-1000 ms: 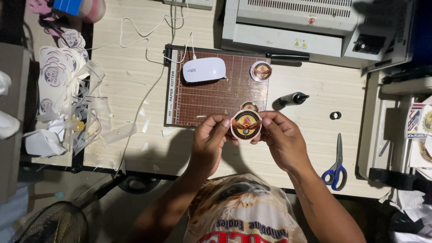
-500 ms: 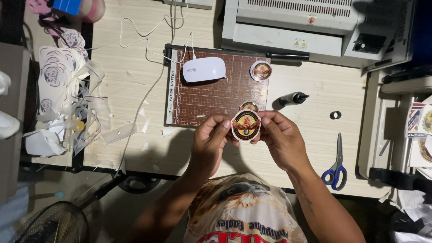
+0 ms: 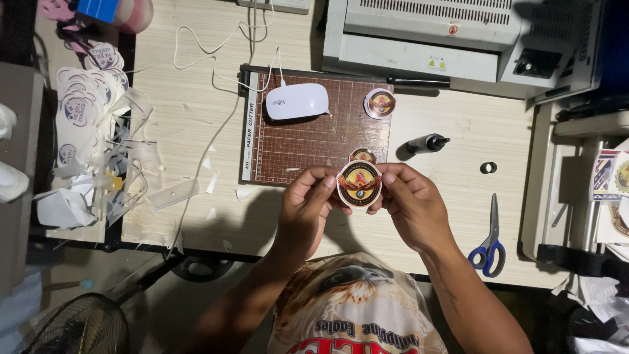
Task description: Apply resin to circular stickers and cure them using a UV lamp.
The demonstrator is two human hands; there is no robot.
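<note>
Above the bench's near edge, both hands pinched one round emblem sticker.
Left hand gripped its left rim; right hand its right; a smaller round sticker lay just behind on the cutting mat; scissors lay well apart.

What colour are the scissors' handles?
Blue, clearest in the head view: the scissors lie on the table, right of both hands.

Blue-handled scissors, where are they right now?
The blue-handled scissors lie on the pale wooden desk at the right of the head view, just right of the right hand and below a small black ring.
</note>
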